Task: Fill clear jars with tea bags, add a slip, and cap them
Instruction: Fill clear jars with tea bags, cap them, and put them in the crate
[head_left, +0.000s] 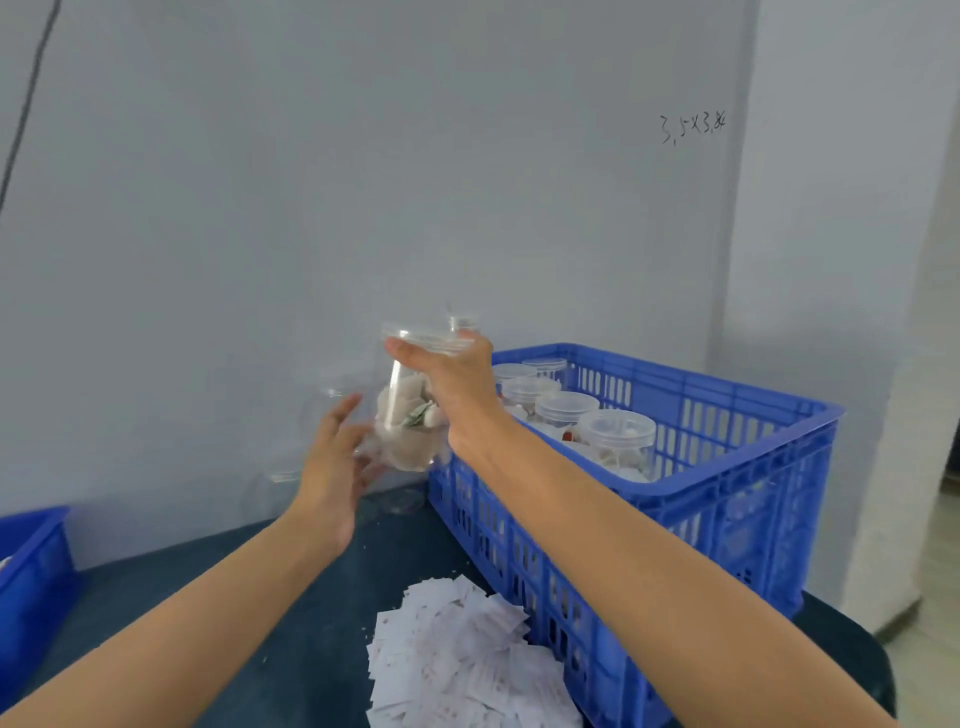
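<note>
A clear jar (408, 415) holding tea bags and a folded slip is raised above the dark table, left of the blue crate. My right hand (457, 379) grips it at the top, with fingers and thumb curled round the clear cap (415, 335). My left hand (335, 467) is beside the jar's lower left, fingers spread and relaxed, touching or almost touching its side. A pile of white paper slips (457, 660) lies on the table in front.
A blue slatted crate (727, 499) at the right holds several capped filled jars (615, 431). Empty clear jars (322, 405) stand against the wall behind my left hand. A blue bin (31, 587) sits at the left edge. The dark table (234, 597) ends at the right.
</note>
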